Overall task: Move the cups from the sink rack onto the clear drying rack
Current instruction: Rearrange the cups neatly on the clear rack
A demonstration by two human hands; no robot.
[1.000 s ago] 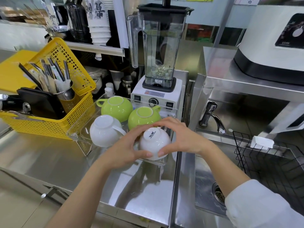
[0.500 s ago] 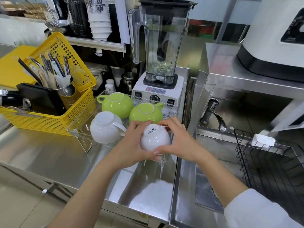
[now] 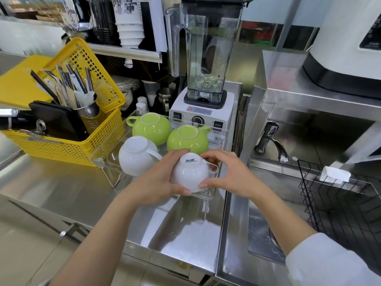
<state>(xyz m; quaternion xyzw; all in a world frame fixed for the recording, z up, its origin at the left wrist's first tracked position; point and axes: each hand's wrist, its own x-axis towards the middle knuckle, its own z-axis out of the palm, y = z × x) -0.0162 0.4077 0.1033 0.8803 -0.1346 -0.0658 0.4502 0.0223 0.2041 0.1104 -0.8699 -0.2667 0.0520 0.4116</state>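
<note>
An upside-down white cup [image 3: 190, 172] with a printed base sits at the front right corner of the clear drying rack [image 3: 110, 171]. My left hand [image 3: 156, 179] wraps its left side and my right hand [image 3: 228, 174] cups its right side. Three other cups stand inverted on the rack: a white cup [image 3: 136, 154] at front left, a green cup [image 3: 151, 127] at back left, a second green cup [image 3: 187, 140] at back right. The black wire sink rack [image 3: 340, 201] on the right holds no cups that I can see.
A yellow basket [image 3: 68, 147] with utensils stands left of the clear rack. A blender [image 3: 206, 58] is right behind it. A faucet [image 3: 272, 141] and the steel sink [image 3: 259, 230] lie to the right. A white appliance [image 3: 348, 38] sits on the upper shelf.
Both hands have stayed closed around the white cup at the rack's front right corner. It has shifted slightly towards the green cups.
</note>
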